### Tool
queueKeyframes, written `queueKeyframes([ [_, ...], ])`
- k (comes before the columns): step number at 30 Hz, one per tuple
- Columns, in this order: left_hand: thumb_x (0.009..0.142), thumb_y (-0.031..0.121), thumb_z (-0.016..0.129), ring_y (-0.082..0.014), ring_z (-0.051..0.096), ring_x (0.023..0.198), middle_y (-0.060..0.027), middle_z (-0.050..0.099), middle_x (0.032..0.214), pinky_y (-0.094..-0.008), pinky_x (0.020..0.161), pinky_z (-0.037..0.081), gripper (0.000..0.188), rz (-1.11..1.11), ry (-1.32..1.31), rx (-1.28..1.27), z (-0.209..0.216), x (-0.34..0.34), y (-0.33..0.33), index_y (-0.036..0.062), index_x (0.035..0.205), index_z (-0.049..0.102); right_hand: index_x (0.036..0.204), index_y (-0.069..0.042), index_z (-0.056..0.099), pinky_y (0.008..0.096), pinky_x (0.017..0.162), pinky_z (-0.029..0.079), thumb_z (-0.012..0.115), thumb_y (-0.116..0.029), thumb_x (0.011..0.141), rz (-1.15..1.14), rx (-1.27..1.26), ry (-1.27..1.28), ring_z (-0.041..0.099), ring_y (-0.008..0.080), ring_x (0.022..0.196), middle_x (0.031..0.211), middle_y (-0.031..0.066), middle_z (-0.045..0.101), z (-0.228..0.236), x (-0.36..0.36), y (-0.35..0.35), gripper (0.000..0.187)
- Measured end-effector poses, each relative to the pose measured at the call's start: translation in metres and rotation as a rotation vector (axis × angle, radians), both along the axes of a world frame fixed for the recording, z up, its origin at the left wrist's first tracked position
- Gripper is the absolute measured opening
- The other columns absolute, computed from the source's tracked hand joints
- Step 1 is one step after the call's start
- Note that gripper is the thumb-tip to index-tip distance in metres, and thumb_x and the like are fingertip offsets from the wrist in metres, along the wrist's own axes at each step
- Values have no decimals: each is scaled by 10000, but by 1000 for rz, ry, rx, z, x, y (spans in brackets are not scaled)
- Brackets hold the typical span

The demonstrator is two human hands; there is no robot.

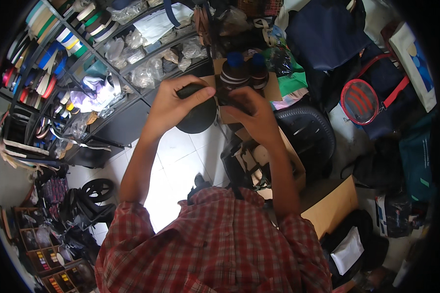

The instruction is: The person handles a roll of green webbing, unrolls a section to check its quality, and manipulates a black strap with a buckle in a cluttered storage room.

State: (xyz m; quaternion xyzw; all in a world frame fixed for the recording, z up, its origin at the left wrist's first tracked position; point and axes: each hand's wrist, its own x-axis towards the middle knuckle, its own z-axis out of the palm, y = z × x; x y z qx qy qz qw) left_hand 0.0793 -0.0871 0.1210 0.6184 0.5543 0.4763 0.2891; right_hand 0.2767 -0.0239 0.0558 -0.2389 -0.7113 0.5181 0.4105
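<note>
So the left hand [178, 100] is pinched shut on a dark round-ended piece [196, 119], thumb laid over the top and fingers tucked in behind. Most of that piece hangs below the thumb, toward the right hand [247, 110]. That one's half curled, thumb and fingers bent toward each other with something dark and thin in between. Honestly can't tell if it's another bit of the same piece, or how firmly it's gripped.

Just beyond the right hand there's a cardboard box [273, 90] with dark bottles [234, 78] in it, blue caps, pale bands around them. Left of the hands, shelves are crammed with rolls of webbing [76, 41] and clear plastic bags [149, 71].

For labels: over on the right, the teal bag [418, 156] has a line of tiny pale print running along it, way too small to make out. The white bag [410, 63] above it has a blue panel, and the round red-edged pouch [359, 101] shows wavy red stripes.
</note>
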Motion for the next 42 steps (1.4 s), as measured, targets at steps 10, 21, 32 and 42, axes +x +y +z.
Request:
queueKeyframes([
  [10, 824, 142, 725, -102, 633, 706, -54, 690, 777, -258, 654, 490, 146, -157, 179, -111, -1, 0, -11, 17, 896, 704, 907, -19, 602, 254, 607, 464, 674, -86, 858, 417, -272, 9, 566, 99, 717, 831, 18, 576, 10, 11, 4, 110],
  [21, 839, 302, 736, -82, 579, 667, -56, 670, 724, -243, 625, 456, 331, 227, -96, 23, -4, -12, 7, -27, 872, 718, 720, 30, 499, 326, 598, 409, 713, -31, 757, -89, 433, -199, 522, 232, 668, 744, 111, 523, -19, 0, -43, 225],
  [32, 842, 302, 740, -82, 580, 605, -38, 663, 731, -222, 580, 453, 305, 328, -340, 29, -15, -49, 20, -2, 834, 717, 670, -13, 525, 341, 519, 435, 701, -4, 707, -285, 528, -110, 557, 250, 577, 802, 102, 590, -70, -10, -84, 180],
  [42, 913, 344, 648, -152, 641, 761, -74, 678, 870, -277, 706, 513, 355, 412, -1027, -23, -71, -1, 32, -6, 970, 670, 572, 1, 472, 271, 497, 463, 655, 40, 667, -437, 603, -142, 586, 179, 568, 1333, 198, 543, -76, -33, -99, 210],
])
